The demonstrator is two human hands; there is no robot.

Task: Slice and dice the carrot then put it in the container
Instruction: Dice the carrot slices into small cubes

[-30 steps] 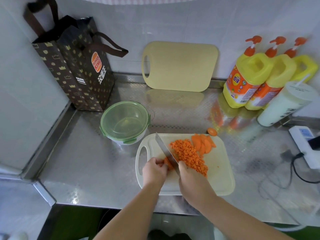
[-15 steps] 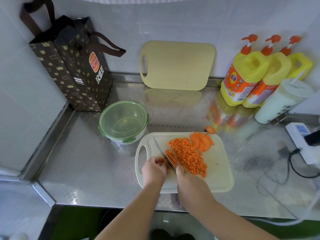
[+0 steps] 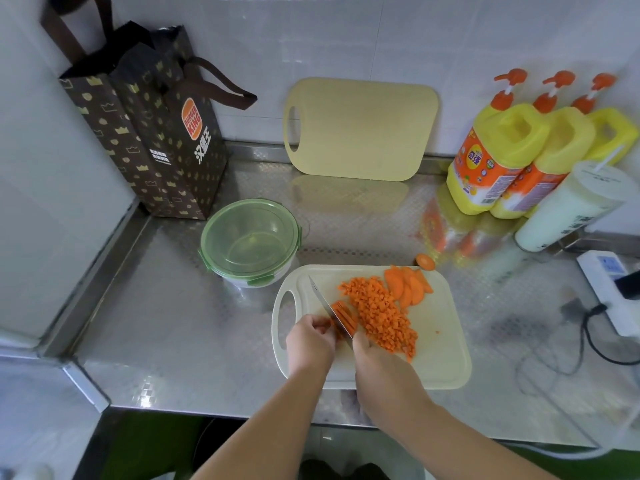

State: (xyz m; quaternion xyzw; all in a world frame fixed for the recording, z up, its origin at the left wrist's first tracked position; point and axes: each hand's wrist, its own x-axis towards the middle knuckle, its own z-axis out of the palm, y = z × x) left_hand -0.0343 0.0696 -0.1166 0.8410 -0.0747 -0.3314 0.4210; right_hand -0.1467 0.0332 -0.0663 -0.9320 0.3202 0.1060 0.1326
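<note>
Right hand [image 3: 377,362] grips one knife [image 3: 327,304]; left hand [image 3: 310,344] pinches carrot strips [image 3: 344,315], perhaps five, beside one diced pile [image 3: 379,315].

Knife [image 3: 323,299] handle hidden in r. hand [image 3: 381,365]; power strip [image 3: 604,289] cut off.

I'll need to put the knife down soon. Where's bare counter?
Bare counter left of the white board, in front of the container; also between white board and yellow board. Crowded at right: bottles, cup, power strip, cables.

Left grip [image 3: 310,342] curled, fingers tucked; right grip [image 3: 379,362] clenched just beside; bare forearms converging.
</note>
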